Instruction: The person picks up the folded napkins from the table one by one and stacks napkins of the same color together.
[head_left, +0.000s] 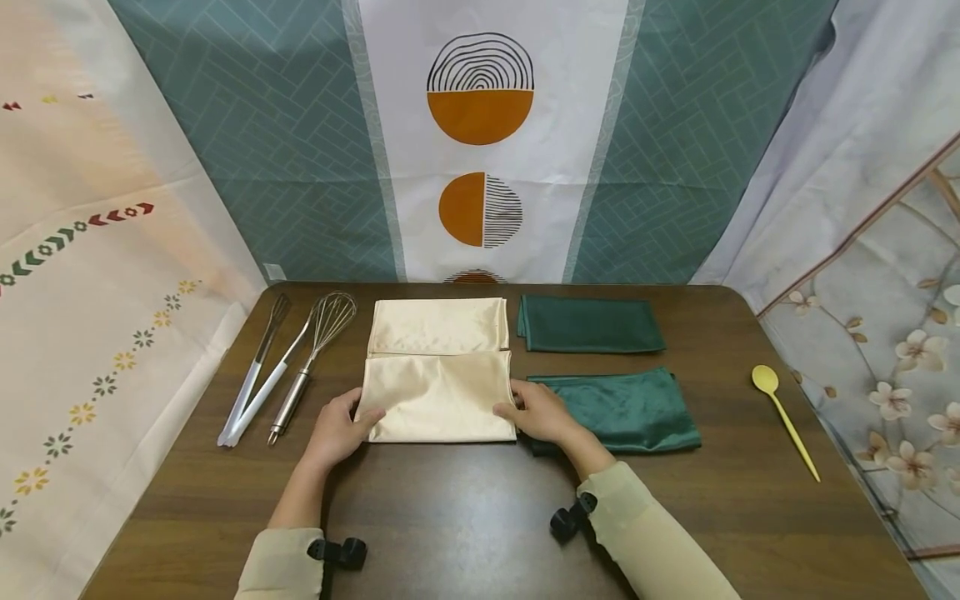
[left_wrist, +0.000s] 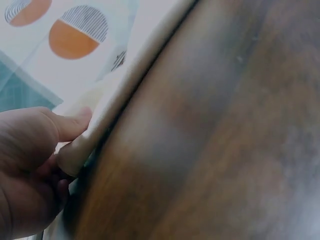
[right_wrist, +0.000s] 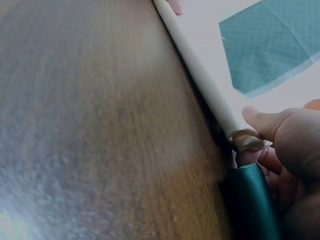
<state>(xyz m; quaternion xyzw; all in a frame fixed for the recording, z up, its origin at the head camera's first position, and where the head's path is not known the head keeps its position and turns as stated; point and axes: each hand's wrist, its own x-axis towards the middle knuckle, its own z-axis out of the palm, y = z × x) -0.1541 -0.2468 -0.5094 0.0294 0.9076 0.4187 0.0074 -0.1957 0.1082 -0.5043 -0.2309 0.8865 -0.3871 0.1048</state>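
A folded cream satin cloth (head_left: 438, 400) lies at the near middle of the table, slightly rippled on top. My left hand (head_left: 339, 429) pinches its left edge, thumb above and fingers beneath; the left wrist view shows the thumb (left_wrist: 75, 125) on the fabric. At the opposite edge, my right hand (head_left: 545, 412) grips the same cloth, with the rolled fold (right_wrist: 215, 95) between thumb and fingers in the right wrist view. Just behind it sits a second folded cream cloth (head_left: 438, 325). Beside my right hand rests a folded green satin cloth (head_left: 622, 408), close against the fingers.
Another folded green cloth (head_left: 592, 325) lies at the back right. On the left are metal tongs (head_left: 258, 375) with pale handles and a wire whisk (head_left: 311, 367). A yellow spoon (head_left: 783, 417) lies far right on the brown wooden table (head_left: 442, 517). Fabric hangings surround the table.
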